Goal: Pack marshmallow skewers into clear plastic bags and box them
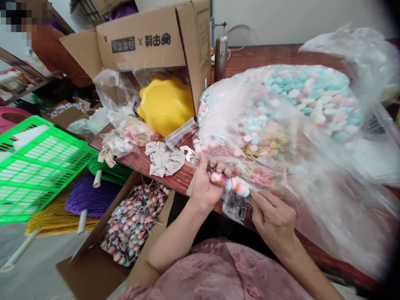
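Observation:
My left hand [208, 183] is closed round a short row of pastel sweets [229, 183], pink, blue and orange, that sticks out to the right of its fingers. My right hand [271, 216] is just right of it, fingers pinched at the end of that row and at a small printed clear packet [236, 204] lying under it. Both hands hover at the near edge of a reddish wooden table [137, 160]. Right behind them lies a big clear plastic bag [281, 125] full of pink, blue and white sweets.
An open cardboard box [131, 225] of finished sweet sticks sits below the table at the left. A green plastic crate [40, 162], rolls of purple and yellow cord, a yellow bowl [165, 104], a tipped cardboard box [156, 37], a crumpled cloth [164, 160] and a metal flask [221, 56] surround the spot. Another person is at the far left.

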The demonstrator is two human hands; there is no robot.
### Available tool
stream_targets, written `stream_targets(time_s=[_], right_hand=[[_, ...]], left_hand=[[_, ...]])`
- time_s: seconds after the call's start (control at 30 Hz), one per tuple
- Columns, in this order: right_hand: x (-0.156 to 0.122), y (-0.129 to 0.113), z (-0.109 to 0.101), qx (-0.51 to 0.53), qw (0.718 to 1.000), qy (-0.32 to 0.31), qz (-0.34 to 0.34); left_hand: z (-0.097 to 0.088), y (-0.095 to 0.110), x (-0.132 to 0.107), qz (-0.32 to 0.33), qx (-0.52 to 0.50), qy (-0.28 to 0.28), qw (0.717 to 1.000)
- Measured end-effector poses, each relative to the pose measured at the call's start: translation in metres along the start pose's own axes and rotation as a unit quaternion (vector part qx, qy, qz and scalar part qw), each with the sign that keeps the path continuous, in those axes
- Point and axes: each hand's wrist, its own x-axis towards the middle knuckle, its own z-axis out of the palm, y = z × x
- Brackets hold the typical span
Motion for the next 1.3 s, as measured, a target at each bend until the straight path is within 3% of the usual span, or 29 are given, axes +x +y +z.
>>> stream_targets(time_s=[0.27,0.47,0.57,0.63,0.73,0.8,0.83,0.9,1.0,1.03,1.1,1.17,1.27,1.3], right_hand=[[0.005,-0.004,-0.003,0.003,0.997,0.074,-0.034],[-0.008,-0.009,0.000,0.022,0.998,0.005,-0.063],[-0.008,-0.009,0.001,0.120,0.991,-0.054,0.023],[-0.003,-0.008,-0.001,0.222,0.960,-0.113,0.127],[0.007,-0.006,-0.007,0.362,0.868,-0.199,0.275],[0.013,-0.004,-0.011,0.420,0.815,-0.235,0.323],[0.014,-0.002,-0.012,0.431,0.806,-0.240,0.328],[0.013,0.001,-0.012,0.400,0.835,-0.219,0.308],[0.006,0.001,-0.006,0.256,0.929,-0.136,0.229],[0.003,-0.001,-0.003,0.219,0.947,-0.118,0.205],[0.000,-0.007,0.001,0.211,0.952,-0.115,0.191],[0.001,-0.014,0.003,0.290,0.917,-0.155,0.225],[0.005,-0.022,0.004,0.433,0.827,-0.204,0.294],[0.007,-0.023,0.004,0.451,0.813,-0.202,0.307]], left_hand=[[-0.005,-0.015,0.000,0.074,0.037,0.012,0.996],[-0.006,-0.008,0.002,-0.013,0.019,0.031,0.999],[-0.009,-0.010,0.001,0.001,0.074,0.009,0.997],[-0.012,-0.012,-0.001,0.022,0.132,-0.033,0.990],[-0.017,-0.011,-0.002,0.016,0.186,-0.095,0.978],[-0.020,-0.009,-0.002,-0.003,0.178,-0.125,0.976],[-0.021,-0.008,-0.001,-0.008,0.165,-0.134,0.977],[-0.024,-0.007,0.000,-0.010,0.141,-0.141,0.980],[-0.024,-0.011,0.000,0.002,0.144,-0.121,0.982],[-0.024,-0.012,0.001,0.005,0.155,-0.113,0.982],[-0.022,-0.014,0.001,0.007,0.170,-0.102,0.980],[-0.022,-0.015,0.002,0.000,0.172,-0.105,0.979],[-0.025,-0.014,0.002,-0.031,0.175,-0.107,0.978],[-0.026,-0.015,0.002,-0.044,0.178,-0.103,0.978]])
